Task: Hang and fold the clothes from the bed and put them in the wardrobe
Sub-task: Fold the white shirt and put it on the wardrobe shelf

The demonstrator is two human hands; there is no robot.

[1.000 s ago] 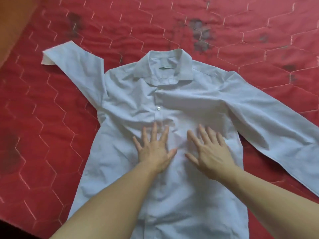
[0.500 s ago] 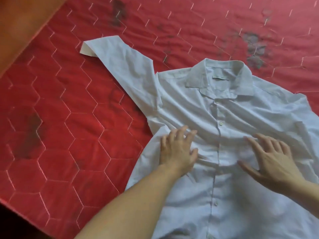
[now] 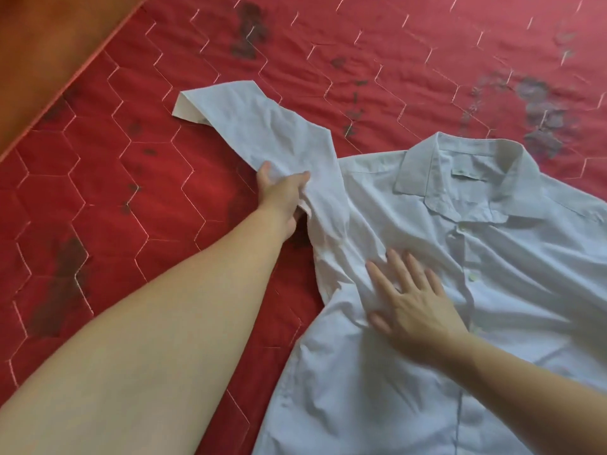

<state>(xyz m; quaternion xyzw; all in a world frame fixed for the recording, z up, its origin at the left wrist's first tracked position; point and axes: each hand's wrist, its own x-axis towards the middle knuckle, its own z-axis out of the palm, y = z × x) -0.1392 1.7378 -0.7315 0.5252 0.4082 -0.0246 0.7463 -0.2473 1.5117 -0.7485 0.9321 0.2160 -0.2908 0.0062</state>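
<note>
Folding barely begun: white shirt (image 3: 427, 290) lies buttoned, face-up at right of frame on red bed (image 3: 131, 192), left hand (image 3: 279, 195) gripping its sleeve (image 3: 279, 136), right hand (image 3: 414, 310) pressing flat, fingers spread; wardrobe unseen

Red quilted bedspread (image 3: 164, 198) beside orange-brown floor (image 3: 49, 34).

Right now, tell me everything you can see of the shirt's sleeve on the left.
The sleeve is pale blue-white, thin woven cloth, creased. It runs up and left from the shirt across the red quilted bedcover, its cuff turned back at the tip. The left hand grips its lower edge near the armpit, bunching the fabric. The right hand presses flat on the shirt's chest, not on the sleeve.
</note>
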